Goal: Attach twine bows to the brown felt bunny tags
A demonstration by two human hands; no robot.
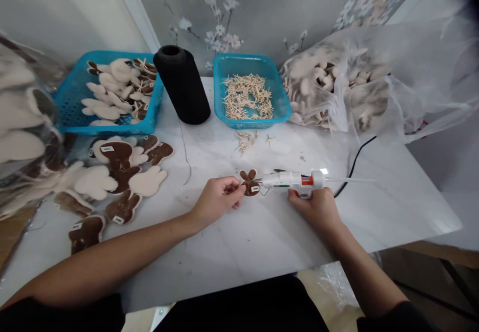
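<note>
Tabletop: a white table (224, 254) with faint grey marbling is stretching across the view, a few small specks dotting its surface.
Bunny-shaped piece: a small brown bunny-shaped piece (251, 189) with a white label is lying near the middle of the tabletop, ears pointing away from the person.
Left hand: the bare left hand (219, 198) is pinching the left edge of this piece, thumb and forefinger closed on it.
Right hand: the bare right hand (317, 208) is gripping a white glue gun (286, 178), fingers wrapped around its handle; the nozzle is pointing left, right at the piece.
Cord and stick: a clear glue stick (352, 179) is jutting from the gun's back, and a black cord (355, 165) is curving behind it.
Left side: brown-and-cream plush pieces (123, 206) are lying in a loose pile before a blue basket (101, 130) that is holding more; a bulging plastic bag is crowding the edge.
Back: a black thread cone (185, 90) is standing beside a blue tray (252, 123) of cream strips; a few loose strips (245, 142) are lying in front.
Right side: a translucent bag (404, 80) is holding more plush pieces.
Wall: grey wallpaper (262, 15) is showing pale blossoms.
</note>
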